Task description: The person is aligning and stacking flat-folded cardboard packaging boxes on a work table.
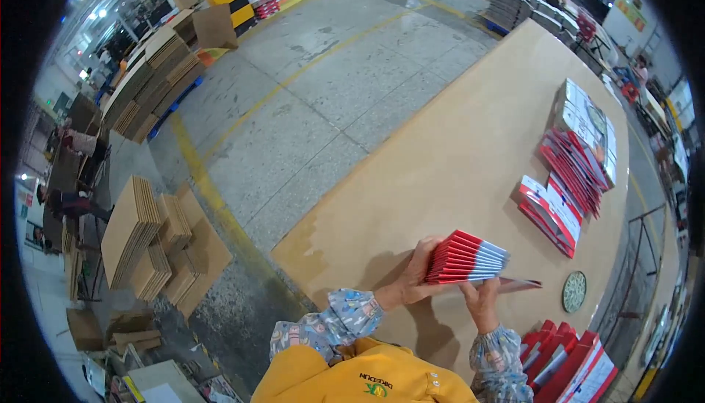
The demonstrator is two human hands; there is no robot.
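Observation:
A thick stack of red-and-white folded cartons [467, 258] stands out above the brown table, its layered edges fanned towards me. My left hand [416, 272] is closed round the left side of this stack. Below its lower right edge, my right hand [483, 305] is closed with the thumb up against the stack; its other fingers are partly hidden. A thin flat piece [523, 284] sticks out to the right past my right hand. Whether it belongs to the stack I cannot tell.
The table [440, 161] runs away to the upper right. Along its right side lie a printed stack [587, 128], red-and-white folded pieces [573, 172] and a round patterned dish [574, 291]. More red pieces [569, 362] stand near right. Cardboard stacks [136, 230] are on the floor left.

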